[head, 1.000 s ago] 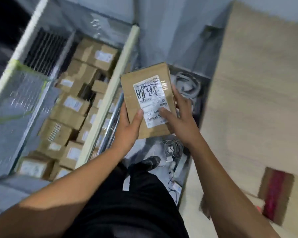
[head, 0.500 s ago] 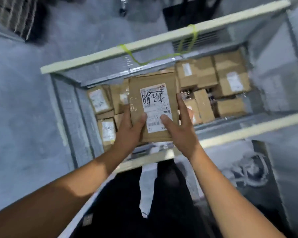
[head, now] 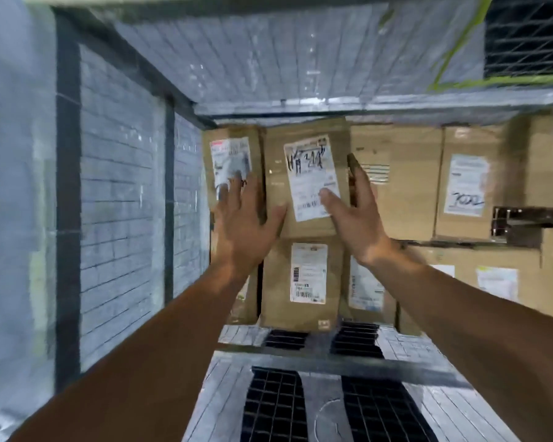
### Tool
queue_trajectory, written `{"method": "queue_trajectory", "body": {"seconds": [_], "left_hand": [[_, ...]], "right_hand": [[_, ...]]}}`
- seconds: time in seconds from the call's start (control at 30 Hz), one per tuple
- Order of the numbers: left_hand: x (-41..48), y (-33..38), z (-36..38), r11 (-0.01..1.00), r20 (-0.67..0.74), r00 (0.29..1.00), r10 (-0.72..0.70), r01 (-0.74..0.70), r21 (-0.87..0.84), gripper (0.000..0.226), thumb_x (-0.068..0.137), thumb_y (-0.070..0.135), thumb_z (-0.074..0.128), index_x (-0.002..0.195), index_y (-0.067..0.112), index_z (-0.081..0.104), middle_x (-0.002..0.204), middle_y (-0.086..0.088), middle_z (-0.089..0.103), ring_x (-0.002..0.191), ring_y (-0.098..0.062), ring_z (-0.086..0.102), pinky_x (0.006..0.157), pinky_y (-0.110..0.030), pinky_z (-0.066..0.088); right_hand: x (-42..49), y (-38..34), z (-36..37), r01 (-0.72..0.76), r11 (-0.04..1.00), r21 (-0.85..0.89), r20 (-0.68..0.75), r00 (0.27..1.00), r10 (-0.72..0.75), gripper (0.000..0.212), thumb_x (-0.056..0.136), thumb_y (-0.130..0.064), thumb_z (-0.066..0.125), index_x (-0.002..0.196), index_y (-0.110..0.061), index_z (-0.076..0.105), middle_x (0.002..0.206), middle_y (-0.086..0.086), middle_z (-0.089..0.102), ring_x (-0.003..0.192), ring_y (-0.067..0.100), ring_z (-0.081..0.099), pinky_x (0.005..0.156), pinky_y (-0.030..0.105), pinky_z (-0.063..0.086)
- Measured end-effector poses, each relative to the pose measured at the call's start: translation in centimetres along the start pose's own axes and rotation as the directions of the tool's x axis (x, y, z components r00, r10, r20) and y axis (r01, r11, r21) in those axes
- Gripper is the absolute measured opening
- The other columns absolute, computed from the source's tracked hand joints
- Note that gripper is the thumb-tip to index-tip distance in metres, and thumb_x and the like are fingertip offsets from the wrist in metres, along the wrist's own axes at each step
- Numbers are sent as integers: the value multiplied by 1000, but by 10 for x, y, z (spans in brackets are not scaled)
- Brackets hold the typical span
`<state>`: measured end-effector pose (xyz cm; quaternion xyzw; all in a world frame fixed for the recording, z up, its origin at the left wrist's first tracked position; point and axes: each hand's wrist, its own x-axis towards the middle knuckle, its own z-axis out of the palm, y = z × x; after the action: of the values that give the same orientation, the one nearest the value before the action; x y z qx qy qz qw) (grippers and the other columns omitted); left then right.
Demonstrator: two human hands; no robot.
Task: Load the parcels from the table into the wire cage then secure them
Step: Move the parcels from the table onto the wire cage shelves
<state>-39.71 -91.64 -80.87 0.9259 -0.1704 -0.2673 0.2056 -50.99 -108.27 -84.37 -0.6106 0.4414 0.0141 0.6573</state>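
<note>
**Scribbled parcel held against the stack inside the cage**

On the far left is the mesh side of the grey wire cage [head: 118,202], framed by a dark upright post [head: 67,186]. Next to it, at the left end of the stack, stands a narrow brown cardboard parcel with a smudged white label [head: 230,161].

My left grip [head: 243,218] lies flat across that narrow parcel. Its fingers are straight and spread apart, and they clamp nothing. Only its thumb reaches over to the lower left edge of the neighbouring box.

That box is the brown cardboard parcel with the white label scribbled in black marker [head: 304,183]. It is inside the cage, in the upper row of the stack. It sits directly above another brown labelled parcel [head: 300,282], between the narrow parcel and a larger brown carton [head: 403,193]. I cannot tell whether its full weight rests on the one below.

My right grip [head: 355,215] is clamped on the scribbled parcel. The thumb presses on the label near the barcode, and the fingers run up the parcel's right side.

Further right, more brown cartons with white labels [head: 466,186] fill the row. A green strap [head: 460,43] crosses the mesh at the upper right. Below my forearms is the cage's slatted mesh floor [head: 224,393].
</note>
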Motion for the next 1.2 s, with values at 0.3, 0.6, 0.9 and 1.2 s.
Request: {"method": "queue_trajectory", "body": {"seconds": [0.3,0.6,0.9,1.2], "left_hand": [[21,8,-7,993,28,993,-112,111,44,78,103,49,49,166,31,6,173,-11,-3,159,-35,-2,127,-57,9],[-102,131,-93,974,109,971,212,-201,-106,80,97,53,60,163,23,26,172,-14,8,159,-36,4,127,-54,12],[-272,301,-87,757,352,680,644,-633,-162,84,91,64,64,161,29,33,172,-9,16,158,-32,10,126,-50,16],[-467,455,-5,322,604,115,788,-914,-247,91,88,74,57,159,20,39,169,-15,23,157,-34,18,128,-51,11]], "right_hand": [[8,-42,15,54,951,-304,42,998,-43,76,100,-51,58,163,-37,18,152,5,49,142,29,45,120,47,35],[-163,-129,-120,-186,750,-634,-105,982,155,64,99,-48,58,156,-26,41,157,15,39,147,33,33,118,37,27],[-420,-134,-239,-332,873,-358,-663,749,13,66,95,-55,51,153,-25,46,155,10,44,149,32,29,123,50,21],[-682,-21,-311,-469,868,166,-956,140,258,68,97,-52,61,156,-22,45,162,15,38,155,35,22,127,50,14]]}}
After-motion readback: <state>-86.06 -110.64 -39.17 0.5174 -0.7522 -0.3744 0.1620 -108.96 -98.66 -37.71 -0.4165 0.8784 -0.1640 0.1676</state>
